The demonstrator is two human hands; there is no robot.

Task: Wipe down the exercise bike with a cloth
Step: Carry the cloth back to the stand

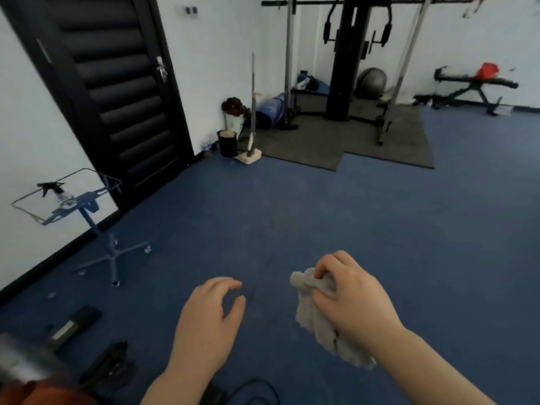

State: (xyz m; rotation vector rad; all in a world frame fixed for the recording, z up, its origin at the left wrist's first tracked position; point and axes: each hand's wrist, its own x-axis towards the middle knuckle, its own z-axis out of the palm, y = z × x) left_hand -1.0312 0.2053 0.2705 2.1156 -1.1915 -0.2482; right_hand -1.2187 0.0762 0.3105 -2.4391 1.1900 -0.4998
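My right hand [355, 299] is closed on a crumpled grey cloth [318, 320], which hangs down below the fingers over the blue floor. My left hand [209, 317] floats beside it to the left, fingers curled and apart, holding nothing. At the bottom left corner are blurred grey, black and orange parts [32, 372] that may belong to the exercise bike; I cannot tell for sure. A black pedal-like piece [109, 366] lies near them.
A blue rolling stand [87, 211] with a spray bottle [60, 192] stands by the left wall. A black door [114, 83] is behind it. A weight machine [347, 62] on dark mats, a bench [473, 86] and a small bin [228, 143] line the far wall.
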